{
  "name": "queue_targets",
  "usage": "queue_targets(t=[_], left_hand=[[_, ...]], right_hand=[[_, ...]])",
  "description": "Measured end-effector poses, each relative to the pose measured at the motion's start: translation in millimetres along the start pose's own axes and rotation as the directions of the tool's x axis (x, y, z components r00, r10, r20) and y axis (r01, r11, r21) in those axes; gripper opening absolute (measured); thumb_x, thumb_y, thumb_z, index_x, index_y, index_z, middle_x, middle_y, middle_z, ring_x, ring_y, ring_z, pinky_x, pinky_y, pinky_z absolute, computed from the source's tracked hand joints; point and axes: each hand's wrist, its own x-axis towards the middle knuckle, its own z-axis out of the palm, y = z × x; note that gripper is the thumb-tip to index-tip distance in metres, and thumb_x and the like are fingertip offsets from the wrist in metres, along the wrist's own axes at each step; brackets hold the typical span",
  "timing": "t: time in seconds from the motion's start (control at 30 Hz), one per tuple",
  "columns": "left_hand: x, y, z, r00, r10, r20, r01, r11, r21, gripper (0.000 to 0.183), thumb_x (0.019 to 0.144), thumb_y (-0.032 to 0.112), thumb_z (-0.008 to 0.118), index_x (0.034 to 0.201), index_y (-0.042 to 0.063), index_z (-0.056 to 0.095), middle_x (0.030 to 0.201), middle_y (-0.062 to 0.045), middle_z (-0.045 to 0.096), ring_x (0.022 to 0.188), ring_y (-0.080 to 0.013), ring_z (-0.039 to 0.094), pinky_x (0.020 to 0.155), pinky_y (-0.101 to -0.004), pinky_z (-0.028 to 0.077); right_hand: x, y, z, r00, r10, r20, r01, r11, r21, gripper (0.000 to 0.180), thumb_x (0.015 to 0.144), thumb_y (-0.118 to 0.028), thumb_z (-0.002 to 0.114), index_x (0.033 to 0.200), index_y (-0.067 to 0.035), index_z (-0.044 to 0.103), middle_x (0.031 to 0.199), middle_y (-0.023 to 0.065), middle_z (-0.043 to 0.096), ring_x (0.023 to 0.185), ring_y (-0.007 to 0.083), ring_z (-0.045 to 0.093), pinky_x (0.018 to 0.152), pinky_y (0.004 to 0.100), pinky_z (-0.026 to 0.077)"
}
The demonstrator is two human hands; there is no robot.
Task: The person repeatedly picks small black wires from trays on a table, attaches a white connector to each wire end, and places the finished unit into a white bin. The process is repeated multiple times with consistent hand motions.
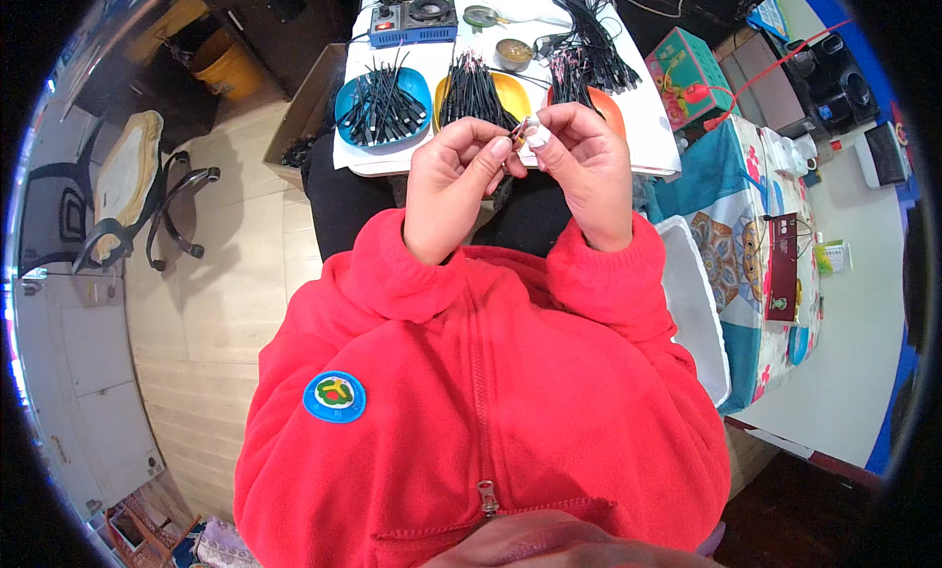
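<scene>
Thin wire ends (518,135) are pinched between the fingertips of both hands in front of my chest. My left hand (458,178) grips them with thumb and forefinger. My right hand (589,167) closes on them from the other side, with white wrapping on its thumb and fingertip. Just beyond stand three trays: a blue tray (422,90) of black USB cables (383,104), a yellow tray (513,90) of black cables (471,90), and an orange tray (609,113) with more cables (568,82). My fingers hide what the wires lead to.
On the white table (441,163) stand a blue solder pot (413,23), a small metal bowl (514,54) and a pile of black cables (589,31). A cardboard box (294,134) is left. At right are a white foam box (695,303) and a cloth-covered table (725,193).
</scene>
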Motion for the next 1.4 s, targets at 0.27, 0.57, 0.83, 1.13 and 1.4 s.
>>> queue_targets(t=[0.27,0.57,0.83,1.13,1.4], left_hand=[[-4,-1,2,1.0,0.002,0.021,-0.001,1.0,-0.023,0.012,0.092,0.007,0.056,0.097,-0.003,0.057,0.077,-0.006,0.064,0.06,-0.0038,0.048,0.054,-0.0174,0.037],[-8,-5,4,0.998,0.02,-0.052,-0.022,0.999,-0.031,0.015,0.092,0.008,0.058,0.1,-0.003,0.057,0.077,-0.005,0.063,0.063,-0.0051,0.051,0.056,-0.0174,0.039],[-9,-2,-1,1.0,-0.01,-0.005,0.009,0.994,-0.111,0.013,0.092,0.008,0.056,0.1,-0.003,0.058,0.076,-0.005,0.063,0.061,-0.004,0.049,0.053,-0.017,0.037],[-11,-6,-2,0.974,-0.167,0.155,0.207,0.932,-0.296,0.008,0.092,0.008,0.053,0.094,0.001,0.057,0.076,-0.008,0.062,0.058,-0.0057,0.046,0.053,-0.0172,0.036],[-12,-9,-4,0.952,-0.208,0.225,0.28,0.89,-0.361,0.008,0.091,0.008,0.054,0.094,0.001,0.057,0.076,-0.009,0.062,0.059,-0.0071,0.046,0.054,-0.0176,0.037]], right_hand=[[-4,5,3,0.993,-0.112,-0.044,0.11,0.993,-0.046,0.009,0.088,-0.005,0.062,0.092,0.0,0.057,0.082,0.0009,0.061,0.073,0.0052,0.056,0.066,0.0192,0.045],[-24,26,32,0.894,-0.333,-0.302,0.295,0.941,-0.163,0.012,0.086,-0.005,0.064,0.088,-0.001,0.054,0.078,0.0019,0.061,0.066,0.0057,0.056,0.058,0.0205,0.046],[-20,14,20,0.921,-0.362,-0.141,0.307,0.901,-0.305,0.009,0.088,-0.007,0.063,0.088,0.001,0.059,0.082,0.0034,0.062,0.07,0.0078,0.057,0.062,0.0213,0.047],[-14,16,-4,0.999,0.031,-0.006,-0.03,0.991,0.133,0.015,0.087,-0.009,0.065,0.098,0.001,0.06,0.084,0.0026,0.064,0.074,0.0065,0.058,0.065,0.0198,0.044],[-20,16,-3,0.997,0.074,0.001,-0.073,0.971,0.229,0.013,0.089,-0.009,0.062,0.097,0.0,0.059,0.081,0.0043,0.063,0.066,0.0091,0.058,0.061,0.0205,0.043]])
